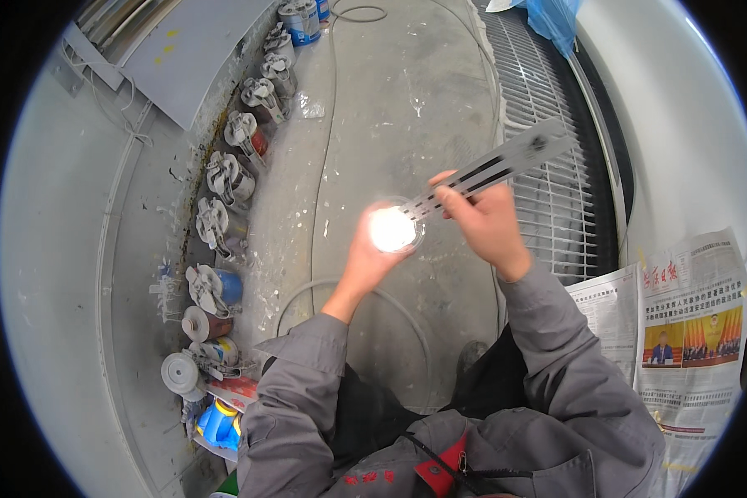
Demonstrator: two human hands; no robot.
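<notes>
My left hand (365,259) is wrapped round a small clear cup (421,236) in front of me. Bright white paint-like liquid (392,229) shows in it, so bright that its detail is lost. Between thumb and fingers, my right hand (485,222) grips a flat grey mixing ruler (519,156) with black markings. It slants, with its wide end up to the right and its lower end at the cup's mouth. Whether that tip dips into the liquid I cannot tell.
Several used paint cans (230,177) line the left wall. A grey hose (407,319) curves over the concrete floor (382,124). Metal grating (548,91) runs along the right, beside a large white surface (681,124) partly covered with newspaper (693,290). Blue plastic film (554,21) lies at the far right.
</notes>
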